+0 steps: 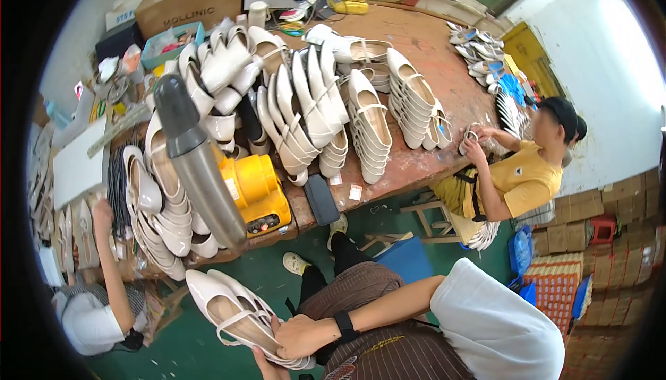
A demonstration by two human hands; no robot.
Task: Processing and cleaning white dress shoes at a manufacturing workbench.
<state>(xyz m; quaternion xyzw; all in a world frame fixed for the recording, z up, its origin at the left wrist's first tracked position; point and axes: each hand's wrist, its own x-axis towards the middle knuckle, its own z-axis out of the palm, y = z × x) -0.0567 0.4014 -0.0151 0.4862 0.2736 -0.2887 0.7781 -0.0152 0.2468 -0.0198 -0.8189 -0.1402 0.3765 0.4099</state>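
At the bottom, over the green floor, a nested stack of cream Mary Jane shoes [220, 305] with thin straps is held in front of my body, toes pointing up and left. My right hand [304, 335], a black band at its wrist, is closed on the heel end from the right. Below it, my left hand [267, 366] grips the same stack from underneath; the frame's edge cuts most of it off. Beyond, on the bench, stands a yellow blower [257, 189] beside a long steel tube [207, 182] with a dark grey tip.
Stacks of cream shoes [368, 130] crowd the brown workbench [416, 33]. A black case [321, 200] lies at its near edge. A person in yellow [531, 179] handles a shoe at right; another person's arm [111, 262] reaches in at left. A blue stool [402, 261] stands below.
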